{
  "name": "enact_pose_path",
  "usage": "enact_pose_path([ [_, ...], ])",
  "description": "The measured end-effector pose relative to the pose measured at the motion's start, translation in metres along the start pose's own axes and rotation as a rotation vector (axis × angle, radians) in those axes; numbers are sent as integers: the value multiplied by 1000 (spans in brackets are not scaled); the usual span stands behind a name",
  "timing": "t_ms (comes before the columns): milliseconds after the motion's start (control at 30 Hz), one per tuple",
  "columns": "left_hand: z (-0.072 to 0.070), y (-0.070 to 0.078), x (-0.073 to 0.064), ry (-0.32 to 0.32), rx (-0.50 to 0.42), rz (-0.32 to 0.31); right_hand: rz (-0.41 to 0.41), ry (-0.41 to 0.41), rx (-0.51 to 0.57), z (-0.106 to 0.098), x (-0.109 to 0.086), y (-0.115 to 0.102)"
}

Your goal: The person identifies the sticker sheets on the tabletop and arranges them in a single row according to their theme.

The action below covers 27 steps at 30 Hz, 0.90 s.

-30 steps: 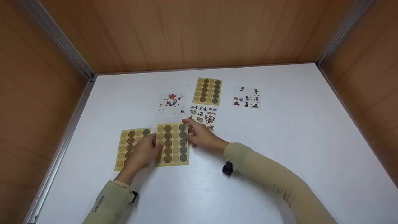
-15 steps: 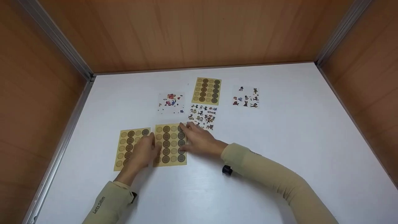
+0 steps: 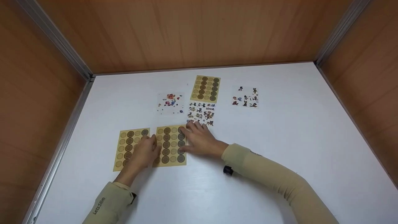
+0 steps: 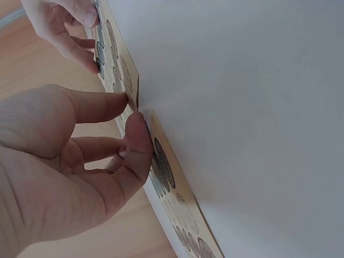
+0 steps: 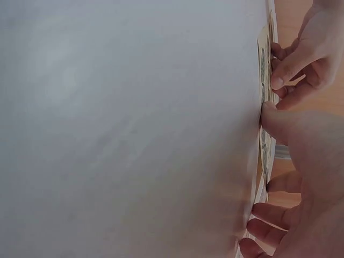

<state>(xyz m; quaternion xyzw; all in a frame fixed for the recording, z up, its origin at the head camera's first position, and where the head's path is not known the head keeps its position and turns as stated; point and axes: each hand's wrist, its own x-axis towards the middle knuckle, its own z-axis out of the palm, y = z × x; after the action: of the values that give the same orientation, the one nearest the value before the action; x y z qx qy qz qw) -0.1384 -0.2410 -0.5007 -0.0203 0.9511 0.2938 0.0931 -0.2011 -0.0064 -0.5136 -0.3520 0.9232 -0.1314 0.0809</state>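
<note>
Lying leftmost, L gold sheet [image 3: 127, 144]: flat on white tbl [image 3: 199, 193], cols of coin-like circles, partly under L hand; approx same spot as 1 s ago.
L hand [image 3: 144, 152]: fingers bent, thumb at L edge of mid gold sheet [image 3: 171, 146], index tip nr gap btwn the 2 sheets; can't tell if pinching or only touching. Pose abt unchanged vs 1 s ago.
Mid gold sheet pos: on tbl btwn hands, just beside L gold sheet; a bit nearer person than 1 s ago.
L sticker sheet [image 3: 170, 103]: clear, behind mid sheet, unmoved.
R hand [image 3: 200, 140]: fingers spread, relaxed, thumb + index on R edge of mid sheet, no grip; thumb lower than 1 s ago.
Cartoon sheet [image 3: 201, 112]: nr edge at R fingertips, nudged away since 0.5 s ago.
Far gold sheet [image 3: 205, 89]: just behind it, also slid slightly back.
R sticker sheet [image 3: 245, 98]: far R, well apart, unmoved.
</note>
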Motion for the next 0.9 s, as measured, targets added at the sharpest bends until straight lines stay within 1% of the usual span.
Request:
enact_pose_path([
  [133, 0, 0, 0, -13, 4, 1, -7, 0, -13, 1, -1, 1],
  [233, 1, -1, -1, -13, 4, 15, -12, -9, -12, 3, 0, 2],
  [367, 1, -2, -2, -11, 3, 26, -26, -27, 6, 4, 0, 3],
  [467, 1, -3, -2, -23, -2, 25, -35, -38, 16, 3, 1, 3],
  [800, -4, -7, 0, -106, -36, 40, -19, -89, 12, -4, 2, -2],
  [900, -4, -9, 1, -115, -31, 53, -23, -94, 1, -6, 2, -4],
])
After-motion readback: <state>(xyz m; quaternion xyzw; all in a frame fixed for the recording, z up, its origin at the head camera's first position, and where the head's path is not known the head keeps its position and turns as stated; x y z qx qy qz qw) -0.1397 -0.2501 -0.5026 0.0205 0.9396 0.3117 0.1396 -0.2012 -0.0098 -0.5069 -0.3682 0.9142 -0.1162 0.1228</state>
